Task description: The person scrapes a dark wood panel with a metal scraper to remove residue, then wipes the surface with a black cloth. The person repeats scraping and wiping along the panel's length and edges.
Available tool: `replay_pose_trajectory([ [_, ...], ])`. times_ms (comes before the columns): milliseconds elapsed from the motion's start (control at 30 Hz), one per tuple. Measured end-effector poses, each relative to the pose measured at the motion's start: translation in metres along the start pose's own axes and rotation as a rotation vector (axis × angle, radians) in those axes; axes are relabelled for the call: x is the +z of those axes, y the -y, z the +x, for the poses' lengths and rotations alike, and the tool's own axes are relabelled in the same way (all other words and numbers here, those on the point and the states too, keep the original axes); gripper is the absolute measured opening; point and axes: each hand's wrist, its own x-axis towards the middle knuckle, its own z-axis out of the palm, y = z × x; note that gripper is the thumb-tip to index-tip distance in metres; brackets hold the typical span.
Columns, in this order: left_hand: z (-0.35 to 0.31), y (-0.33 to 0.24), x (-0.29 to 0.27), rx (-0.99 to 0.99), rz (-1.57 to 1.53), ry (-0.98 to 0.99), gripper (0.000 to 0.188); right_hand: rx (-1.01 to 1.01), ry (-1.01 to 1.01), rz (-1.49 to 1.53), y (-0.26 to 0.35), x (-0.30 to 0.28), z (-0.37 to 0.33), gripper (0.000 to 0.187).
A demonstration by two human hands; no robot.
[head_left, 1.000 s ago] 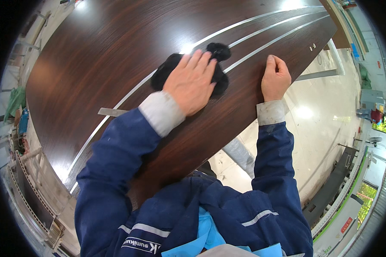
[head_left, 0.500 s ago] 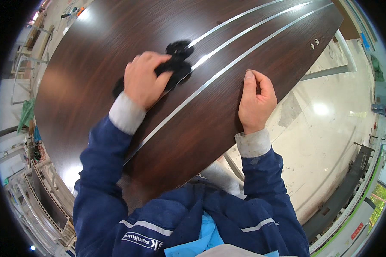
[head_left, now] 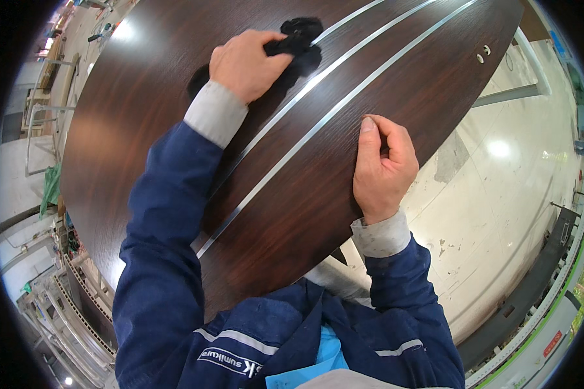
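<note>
My left hand (head_left: 245, 68) is closed around a bunched black cloth (head_left: 303, 50) and presses it onto a large dark brown wood-grain panel (head_left: 143, 110). Part of the cloth trails behind the hand, on its left. Under and beside it run thin silver strips (head_left: 334, 113), set lengthwise along the panel. Close to the panel's right edge, my right hand (head_left: 386, 168) is closed in a pinch, thumb tip against the forefinger. Whatever lies in that pinch, if anything, is too small to make out.
Two small oval cutouts (head_left: 480, 58) sit near the panel's far right end. A metal frame (head_left: 535, 71) stands beneath that end. Pale floor (head_left: 486, 188) stretches to the right, bordered by a green-striped machine (head_left: 558, 334). Racks of metal parts (head_left: 68, 318) stand at lower left.
My left hand has slid the black cloth away from me and slightly right along the strips. My right hand stays pinched near the edge, with only a small shift.
</note>
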Motion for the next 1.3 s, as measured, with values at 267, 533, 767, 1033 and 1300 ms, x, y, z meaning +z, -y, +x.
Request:
replay_pose_trajectory([
  [267,0.011,-0.003,0.002,-0.025,0.046,0.027,0.052,-0.009,-0.005,0.006,-0.001,0.0,0.0,0.012],
  [533,0.011,0.009,0.019,0.015,0.086,-0.051,0.054,-0.031,-0.011,-0.027,-0.005,0.002,-0.003,0.013],
  [767,-0.092,0.055,-0.028,-0.12,-0.136,0.013,0.042,0.012,0.005,0.006,-0.002,0.002,-0.003,0.013],
  [1033,0.017,-0.015,-0.004,0.011,0.043,0.006,0.048,-0.009,-0.036,-0.048,-0.005,0.003,-0.001,0.013],
  [1300,-0.051,-0.007,-0.008,0.048,0.021,-0.024,0.039,0.034,-0.053,-0.042,-0.005,0.005,-0.001,0.017],
])
